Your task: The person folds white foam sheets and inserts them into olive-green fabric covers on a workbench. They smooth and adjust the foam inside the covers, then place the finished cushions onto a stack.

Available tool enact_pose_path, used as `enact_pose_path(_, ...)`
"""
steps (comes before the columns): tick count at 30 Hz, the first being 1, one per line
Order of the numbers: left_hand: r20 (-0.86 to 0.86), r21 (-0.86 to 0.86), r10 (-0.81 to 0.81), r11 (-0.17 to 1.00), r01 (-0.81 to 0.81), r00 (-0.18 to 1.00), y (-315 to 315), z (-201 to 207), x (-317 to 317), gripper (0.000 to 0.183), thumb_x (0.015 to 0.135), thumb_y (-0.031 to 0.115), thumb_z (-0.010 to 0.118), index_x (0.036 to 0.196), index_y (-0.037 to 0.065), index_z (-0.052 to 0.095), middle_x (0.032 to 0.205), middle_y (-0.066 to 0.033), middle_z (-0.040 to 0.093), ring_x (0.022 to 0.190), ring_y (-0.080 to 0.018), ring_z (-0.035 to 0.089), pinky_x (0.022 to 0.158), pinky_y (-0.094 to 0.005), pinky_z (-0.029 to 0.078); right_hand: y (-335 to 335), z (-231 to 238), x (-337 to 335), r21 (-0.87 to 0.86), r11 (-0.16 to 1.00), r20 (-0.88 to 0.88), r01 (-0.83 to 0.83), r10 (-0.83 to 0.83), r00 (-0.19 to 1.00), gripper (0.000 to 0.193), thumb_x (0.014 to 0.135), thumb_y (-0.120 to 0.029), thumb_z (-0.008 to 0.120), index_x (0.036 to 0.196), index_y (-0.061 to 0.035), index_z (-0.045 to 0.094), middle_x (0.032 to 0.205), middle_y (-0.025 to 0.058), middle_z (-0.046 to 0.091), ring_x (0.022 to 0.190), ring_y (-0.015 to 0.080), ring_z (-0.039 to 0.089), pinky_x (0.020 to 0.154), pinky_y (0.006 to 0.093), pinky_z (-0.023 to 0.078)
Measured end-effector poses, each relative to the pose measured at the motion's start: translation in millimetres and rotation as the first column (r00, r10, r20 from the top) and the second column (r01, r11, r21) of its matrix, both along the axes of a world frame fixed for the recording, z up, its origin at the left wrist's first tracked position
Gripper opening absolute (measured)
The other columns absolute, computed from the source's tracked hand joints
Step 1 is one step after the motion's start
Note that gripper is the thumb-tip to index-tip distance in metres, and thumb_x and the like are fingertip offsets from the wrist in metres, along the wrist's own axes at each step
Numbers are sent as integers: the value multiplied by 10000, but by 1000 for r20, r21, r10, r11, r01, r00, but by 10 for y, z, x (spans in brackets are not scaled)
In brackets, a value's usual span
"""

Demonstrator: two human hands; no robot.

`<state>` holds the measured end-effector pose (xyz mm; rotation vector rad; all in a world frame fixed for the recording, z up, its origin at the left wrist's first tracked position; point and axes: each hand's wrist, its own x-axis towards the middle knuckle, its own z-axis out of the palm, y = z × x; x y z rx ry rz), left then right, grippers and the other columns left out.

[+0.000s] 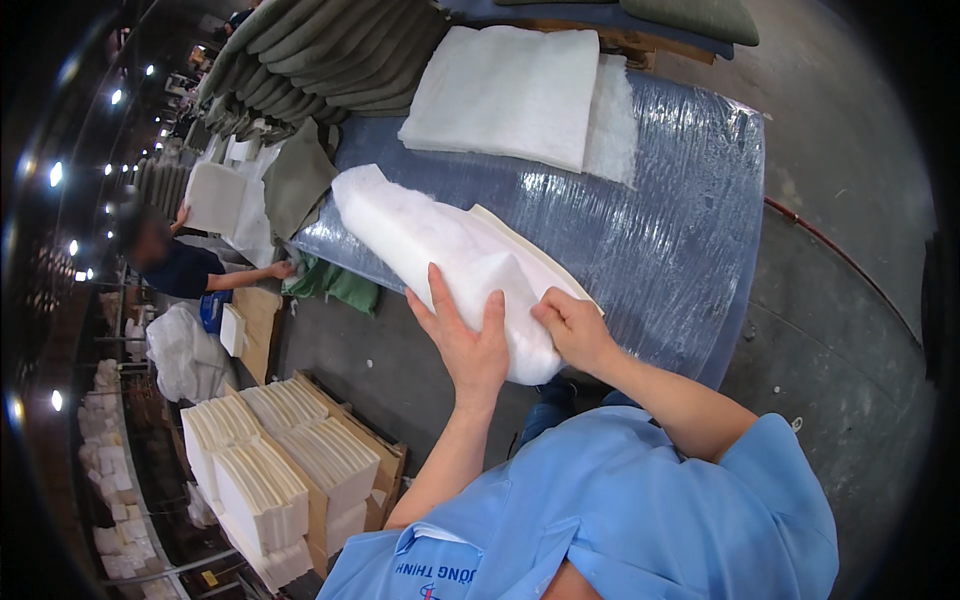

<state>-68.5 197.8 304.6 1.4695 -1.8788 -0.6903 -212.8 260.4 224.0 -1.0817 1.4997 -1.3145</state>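
A thick piece of fluffy white batting (pixel 460 245) is wrapped around a cream foam pad (pixel 520 245), whose edge shows on the right side. The bundle lies at the near edge of the plastic-covered table (pixel 690 240), its near end overhanging. My left hand (pixel 460 335) rests on the batting with its fingers spread apart. On the other side of the near end, my right hand (pixel 575 330) is closed, its curled fingers pinching the batting beside the foam's corner. What lies under the right fingers is hidden.
Flat white batting sheets (pixel 505 95) lie at the table's far side. Grey-green cushions (pixel 330 50) are stacked at the far left. Cream foam pads (pixel 265 485) stand on a pallet at lower left. Another person (pixel 175 255) works at left. A hose (pixel 840 245) crosses the floor.
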Motion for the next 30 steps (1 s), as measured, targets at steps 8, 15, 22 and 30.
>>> enact_pose_path(8, 23, -12, 42, 999, -41, 999, 27, -36, 97, 897, 949, 251, 747, 1670, 51, 250, 1664, -421, 44, 1568, -551, 145, 1236, -535, 286, 56, -131, -139, 87, 996, 39, -23, 20, 999, 359, 1057, -342, 609, 1261, -47, 628, 1105, 235, 657, 1082, 309, 634, 919, 396, 506)
enact_pose_path(15, -5, 28, 59, 998, -59, 998, 29, -34, 121, 880, 962, 264, 738, 1668, 48, 258, 1671, -411, 38, 1580, -510, 160, 1243, -527, 274, -215, 67, 120, 17, 978, -191, -207, 206, 960, 420, 1044, -400, 616, 1282, -57, 578, 1057, 259, 700, 1033, 408, 686, 866, 476, 537)
enact_pose_path(22, 15, 16, 86, 996, -86, 996, 59, -123, 263, 718, 1057, 259, 607, 1668, 69, 281, 1697, -368, 44, 1585, -488, 173, 1256, -523, 252, -501, -337, 53, 110, 951, -292, -288, 308, 905, 312, 1056, -402, 601, 1020, -92, 613, 863, 205, 720, 865, 408, 709, 760, 499, 525)
enact_pose_path(30, 58, -29, 106, 994, -104, 993, 86, -186, 330, 679, 1068, 241, 585, 1672, 110, 304, 1706, -347, 69, 1593, -475, 166, 1267, -513, 240, -649, 128, 384, -118, 984, -92, -133, 122, 988, 336, 1070, -396, 559, 1063, -69, 631, 992, 194, 728, 908, 382, 710, 789, 488, 524)
